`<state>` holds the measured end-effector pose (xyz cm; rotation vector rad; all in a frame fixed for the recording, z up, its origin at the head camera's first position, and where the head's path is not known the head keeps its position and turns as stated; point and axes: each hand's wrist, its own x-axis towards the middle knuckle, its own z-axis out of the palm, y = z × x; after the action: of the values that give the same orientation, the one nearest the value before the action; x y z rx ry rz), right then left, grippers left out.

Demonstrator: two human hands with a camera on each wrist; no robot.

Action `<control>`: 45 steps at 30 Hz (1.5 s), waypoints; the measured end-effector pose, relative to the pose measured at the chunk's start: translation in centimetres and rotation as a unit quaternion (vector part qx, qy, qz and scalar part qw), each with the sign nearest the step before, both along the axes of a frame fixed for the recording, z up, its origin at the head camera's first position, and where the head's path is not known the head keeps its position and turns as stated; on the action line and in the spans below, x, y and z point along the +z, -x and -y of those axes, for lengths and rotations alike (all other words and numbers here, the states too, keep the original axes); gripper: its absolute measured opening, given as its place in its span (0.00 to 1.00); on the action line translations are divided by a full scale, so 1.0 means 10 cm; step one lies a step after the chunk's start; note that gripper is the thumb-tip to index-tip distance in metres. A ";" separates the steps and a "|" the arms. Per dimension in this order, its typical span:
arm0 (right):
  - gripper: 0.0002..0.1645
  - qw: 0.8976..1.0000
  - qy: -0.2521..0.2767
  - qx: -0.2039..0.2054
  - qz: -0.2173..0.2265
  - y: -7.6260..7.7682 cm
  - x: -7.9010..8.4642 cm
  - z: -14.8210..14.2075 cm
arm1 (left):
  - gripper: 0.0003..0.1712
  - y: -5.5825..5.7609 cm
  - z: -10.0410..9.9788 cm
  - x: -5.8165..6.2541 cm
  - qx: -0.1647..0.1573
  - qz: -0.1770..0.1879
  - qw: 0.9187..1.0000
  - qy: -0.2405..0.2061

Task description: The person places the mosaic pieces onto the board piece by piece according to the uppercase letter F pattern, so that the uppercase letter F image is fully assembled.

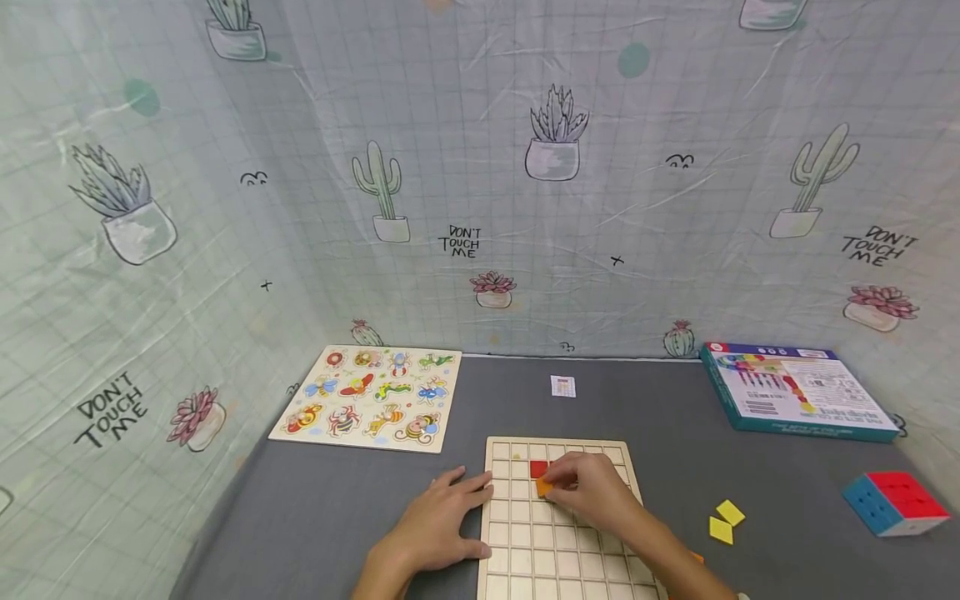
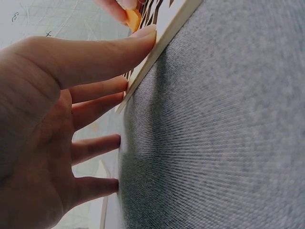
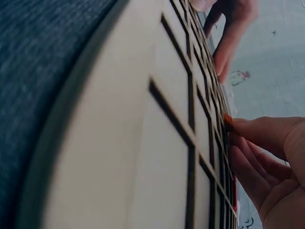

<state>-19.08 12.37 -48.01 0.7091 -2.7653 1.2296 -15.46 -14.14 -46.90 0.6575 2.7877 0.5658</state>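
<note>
A pale wooden grid board (image 1: pixel 521 537) lies on the grey table, its surface divided into square cells. One red square tile (image 1: pixel 538 469) sits in a cell near the upper middle. My right hand (image 1: pixel 596 492) pinches an orange square tile (image 1: pixel 543 487) between thumb and fingers, just below the red one; the right wrist view shows the orange tile (image 3: pixel 228 122) at the board's surface. My left hand (image 1: pixel 438 521) has its fingers spread along the board's left edge. In the left wrist view its thumb (image 2: pixel 109 57) presses on that edge.
Two yellow tiles (image 1: pixel 722 530) lie right of the board, and an orange piece (image 1: pixel 697 557) shows partly behind my right forearm. A puzzle cube (image 1: pixel 896 502) and a flat box (image 1: pixel 802 392) stand farther right. An insect picture board (image 1: pixel 367 400) and a small printed card (image 1: pixel 562 386) lie behind.
</note>
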 end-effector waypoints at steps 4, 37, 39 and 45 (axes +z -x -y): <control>0.07 1.000 -0.001 -0.003 0.012 0.00 -0.01 0.02 | 0.42 0.00 0.00 0.00 0.000 -0.004 1.000 -0.001; 0.07 0.998 -0.043 -0.031 -0.027 -0.03 -0.05 0.11 | 0.42 0.02 -0.01 -0.02 0.008 0.005 1.000 0.004; 0.07 0.998 -0.043 -0.031 -0.032 -0.03 -0.05 0.11 | 0.42 0.01 -0.01 -0.01 0.007 0.005 1.000 0.004; 0.07 0.998 -0.044 -0.032 -0.033 -0.04 -0.05 0.12 | 0.42 0.01 -0.01 -0.01 0.007 0.005 1.000 -0.002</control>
<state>-18.70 11.20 -48.51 0.6501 -2.7800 1.0597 -15.55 -14.05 -46.96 0.6339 2.7846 0.5761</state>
